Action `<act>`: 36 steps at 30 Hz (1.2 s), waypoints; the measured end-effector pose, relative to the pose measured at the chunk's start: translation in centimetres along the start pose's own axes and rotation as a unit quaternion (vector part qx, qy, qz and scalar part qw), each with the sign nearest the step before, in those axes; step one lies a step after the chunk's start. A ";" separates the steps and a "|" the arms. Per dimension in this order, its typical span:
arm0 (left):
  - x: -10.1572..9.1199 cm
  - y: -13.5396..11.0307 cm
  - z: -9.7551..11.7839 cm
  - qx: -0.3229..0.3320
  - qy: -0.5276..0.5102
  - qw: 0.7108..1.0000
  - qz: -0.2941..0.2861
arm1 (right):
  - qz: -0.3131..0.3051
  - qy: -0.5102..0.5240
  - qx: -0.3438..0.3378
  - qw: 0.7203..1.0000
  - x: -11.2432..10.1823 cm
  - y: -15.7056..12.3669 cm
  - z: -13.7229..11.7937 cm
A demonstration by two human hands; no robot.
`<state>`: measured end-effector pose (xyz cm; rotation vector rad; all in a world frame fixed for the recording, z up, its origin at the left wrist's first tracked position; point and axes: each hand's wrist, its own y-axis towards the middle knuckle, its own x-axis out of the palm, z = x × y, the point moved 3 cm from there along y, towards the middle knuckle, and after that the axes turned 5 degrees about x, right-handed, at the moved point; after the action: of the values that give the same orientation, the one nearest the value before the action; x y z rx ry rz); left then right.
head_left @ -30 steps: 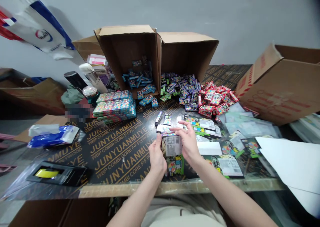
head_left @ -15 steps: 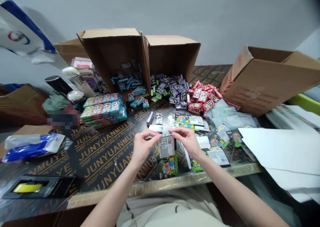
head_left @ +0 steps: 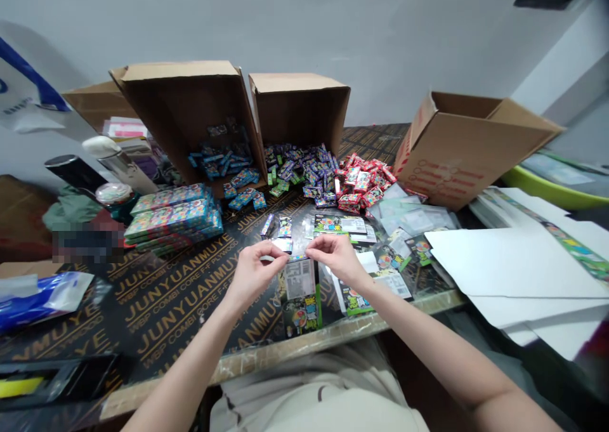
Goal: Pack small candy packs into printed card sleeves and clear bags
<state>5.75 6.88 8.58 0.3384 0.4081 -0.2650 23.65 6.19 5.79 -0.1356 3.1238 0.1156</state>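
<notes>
A clear plastic packet [head_left: 301, 290] with a green printed card and a white label lies on the black table near its front edge. My left hand [head_left: 252, 268] and my right hand [head_left: 334, 254] both pinch its top edge from either side, fingers closed. A few small candy boxes [head_left: 280, 227] lie just beyond the packet. Several flat packets [head_left: 380, 264] of the same kind spread to the right of my right hand.
Two tipped cardboard boxes [head_left: 190, 111] spill blue and purple little boxes; a red pile [head_left: 364, 181] lies beside them. Stacked colourful packs [head_left: 174, 219] sit left. A big carton [head_left: 457, 150] and white sheets [head_left: 504, 264] stand right. Flasks [head_left: 117, 159] and a tape dispenser [head_left: 52, 378] are at the left.
My hands shifted from gripping the packet's sides to pinching its top edge. The view has swung to the right, so everything has slid left in the picture.
</notes>
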 end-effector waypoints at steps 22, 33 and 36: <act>5.1 2.3 -7.6 -0.099 0.050 0.993 -0.050 | 0.106 -0.482 0.033 0.869 -15.9 -2.0 8.9; 14.5 -0.2 -5.1 -0.217 -0.221 0.950 -0.046 | 0.173 -0.406 -0.187 0.878 -13.6 -8.6 4.1; 14.1 0.0 -4.3 -0.237 -0.273 0.932 -0.013 | 0.169 -0.418 -0.263 0.853 -12.7 -10.6 3.2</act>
<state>16.74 5.89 -1.23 -0.2202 -0.0823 -0.2649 37.26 -3.02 1.98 0.3675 2.1355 0.7915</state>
